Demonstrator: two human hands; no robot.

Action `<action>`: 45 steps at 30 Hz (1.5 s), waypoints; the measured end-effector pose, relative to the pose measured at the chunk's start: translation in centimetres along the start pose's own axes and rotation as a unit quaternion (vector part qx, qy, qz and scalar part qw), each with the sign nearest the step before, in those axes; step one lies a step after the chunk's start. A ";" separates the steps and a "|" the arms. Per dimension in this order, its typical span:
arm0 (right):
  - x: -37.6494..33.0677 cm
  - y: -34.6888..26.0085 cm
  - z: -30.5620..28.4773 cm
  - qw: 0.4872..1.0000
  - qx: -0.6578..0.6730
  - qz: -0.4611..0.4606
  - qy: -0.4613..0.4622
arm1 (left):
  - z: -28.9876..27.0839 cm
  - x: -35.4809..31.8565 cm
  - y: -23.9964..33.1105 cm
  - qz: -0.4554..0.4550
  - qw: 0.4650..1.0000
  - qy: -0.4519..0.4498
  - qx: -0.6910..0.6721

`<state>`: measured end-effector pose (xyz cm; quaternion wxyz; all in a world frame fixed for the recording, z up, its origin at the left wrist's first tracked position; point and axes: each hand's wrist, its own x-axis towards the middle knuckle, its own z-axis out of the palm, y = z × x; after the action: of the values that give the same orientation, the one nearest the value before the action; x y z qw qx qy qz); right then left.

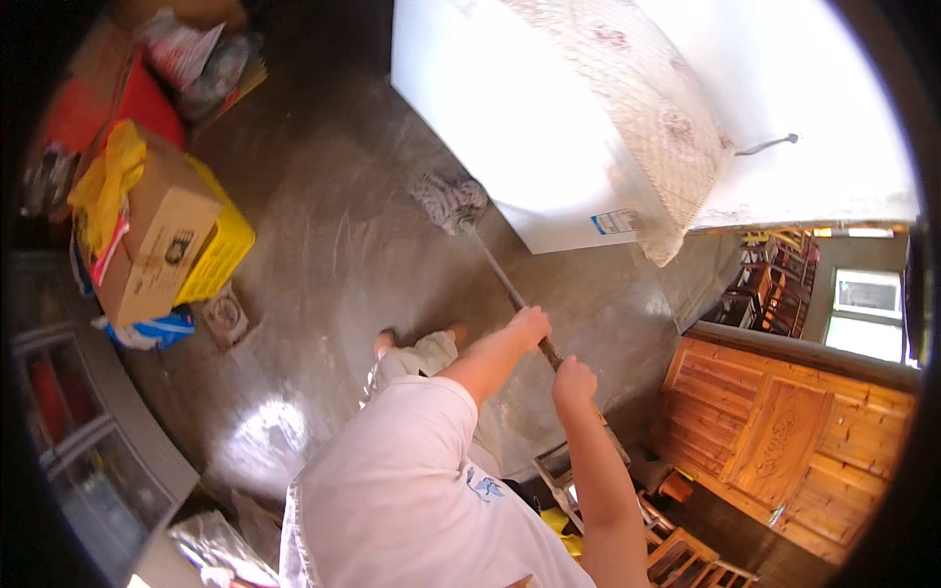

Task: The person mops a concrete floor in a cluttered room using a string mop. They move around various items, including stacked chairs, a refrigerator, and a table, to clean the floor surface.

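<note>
A mop slants across the middle of the view, its wooden handle running up and left to a grey string mop head on the floor. My left hand is wrapped round the handle. Closer to the handle's near end, my right hand grips it too. The mop head lies beside the lower edge of a large white box-shaped unit. A quilted, flower-patterned cover drapes over that unit. The brown floor is smooth, with shiny patches and streaks.
At left stand an open cardboard box with yellow bags, a red box and a glass-fronted cabinet. A carved wooden door is at right, with stacked chairs beyond. Wooden chair-like furniture stands near my right arm.
</note>
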<state>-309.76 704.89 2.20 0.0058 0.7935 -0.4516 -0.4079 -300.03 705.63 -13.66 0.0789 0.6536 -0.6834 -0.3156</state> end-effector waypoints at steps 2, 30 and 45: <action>0.0 -2.3 -0.4 1.000 0.015 -0.014 -0.020 | 0.9 -1.2 -1.7 0.034 0.999 0.009 -0.005; -11.6 -23.5 5.3 0.862 -0.199 -0.465 0.014 | 10.1 -35.8 -4.9 -0.425 0.872 0.194 -0.145; 1.4 -1.8 5.1 0.851 0.156 -0.313 -0.392 | 10.5 -14.1 3.6 -0.498 0.840 0.182 -0.116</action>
<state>-311.39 706.75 -2.79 -0.4236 0.6574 -0.2018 -0.5896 -306.64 722.15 -15.73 0.1101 0.9374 -0.1976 -0.2647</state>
